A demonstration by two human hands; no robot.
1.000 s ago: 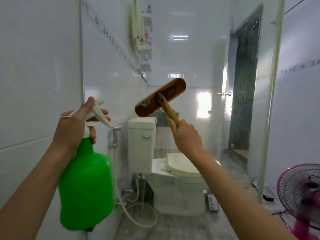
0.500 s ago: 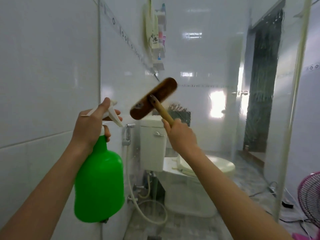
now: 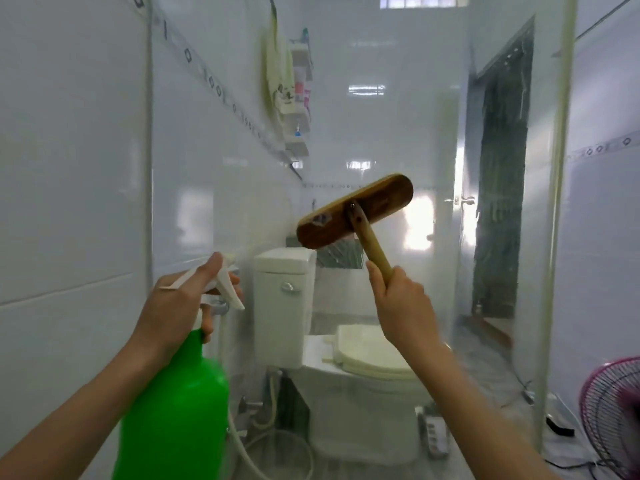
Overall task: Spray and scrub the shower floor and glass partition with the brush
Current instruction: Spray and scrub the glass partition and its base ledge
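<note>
Now the left hand (image 3: pixel 180 299) grips the green spray bottle (image 3: pixel 176 403) at its white trigger head, low on the left. The right hand (image 3: pixel 403 306) curls round the wooden handle of the brush (image 3: pixel 353 211), its head tilted and raised at the glass partition (image 3: pixel 398 98); the toilet (image 3: pixel 284 306) shows through the glass behind it.

Head camera (wide-angle) faces forward, near the glass partition (image 3: pixel 415 133).

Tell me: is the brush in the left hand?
No, the right hand holds the brush by its handle; the left hand grips the spray bottle.
</note>
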